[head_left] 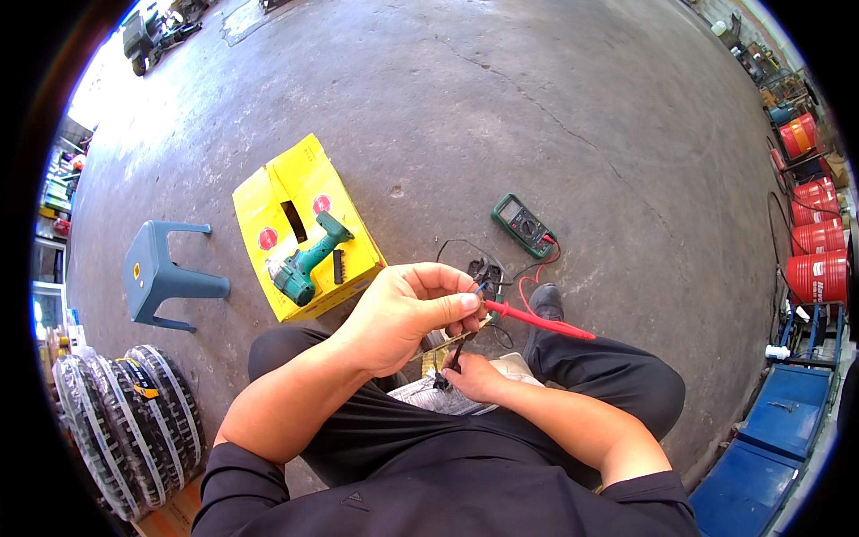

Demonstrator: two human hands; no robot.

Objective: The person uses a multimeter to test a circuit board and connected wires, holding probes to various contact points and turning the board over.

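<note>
I have both hands working close together, low in front of the seated body, above the lap. The left hand (420, 309) is narrowed to a pinch, thumb against fingers, at the front end of a red probe (546, 324); the probe's thick end points out to the right. A thin blue wire (480, 288) shows right by those fingertips. The right hand (479, 376) sits lower and nearer the body, its fingers closed around a slim black piece (455, 358), which I cannot make out fully.

On the floor ahead, a little to the right, lies a green and dark meter (523, 225). A red cord (528, 291) is plugged into it and loops back toward the probe, so I judge the setting-up to be done. The checking itself looks under way rather than finished: the probe is in hand, but the fingers hide its tip, so I cannot tell whether it touches metal. I cannot read the meter's screen either. Loose black parts (485, 273) lie just beyond the left hand; as I judge it, putting them back together is left to do.

A green power drill (309, 259) rests on a yellow box (300, 166) to the left, out of both hands.
</note>
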